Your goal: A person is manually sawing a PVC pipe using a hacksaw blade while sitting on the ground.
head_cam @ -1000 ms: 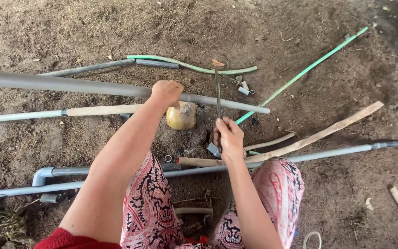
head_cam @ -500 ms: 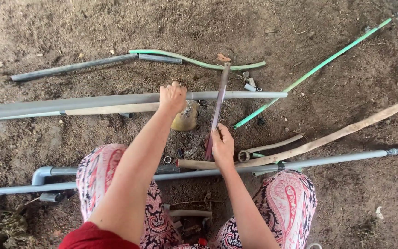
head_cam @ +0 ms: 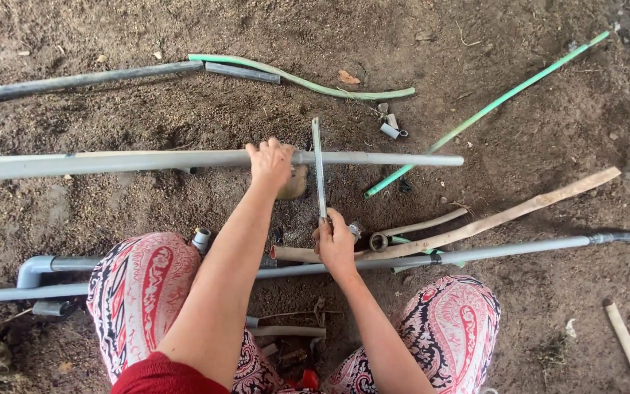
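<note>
**Saw blade across grey pipe, both hands engaged**

Bottom of frame: person's knees in red-and-white patterned trousers point(head_cam: 147, 292), a red sleeve edge at bottom centre.

Just above the knees, a thin grey pipe point(head_cam: 519, 249) runs across the frame from lower left to right edge, with an elbow fitting point(head_cam: 34, 268) at the left. A pale wooden stick point(head_cam: 519, 211) lies at a slant over it on the right.

Centre: right hand point(head_cam: 335, 244), fingers closed round the near end of a narrow hacksaw blade point(head_cam: 319, 168). Blade runs almost straight up the frame and crosses the long grey pipe point(head_cam: 147, 160); appears to rest on it.

Left hand point(head_cam: 271, 164), fingers curled over the top of that long pipe, just left of the blade, pressing it to the dirt ground point(head_cam: 548, 146). Pipe spans from the left edge to right of centre. A rounded tan object point(head_cam: 294, 184) sits just under the hand; can't tell what it is.

Right of centre: straight green rod point(head_cam: 490, 109) angling to the upper right corner. Small grey fitting pieces point(head_cam: 389, 130) near its lower end.

Top: dark grey pipe point(head_cam: 89, 79) at upper left, curved green hose point(head_cam: 308, 82) beside it.
</note>
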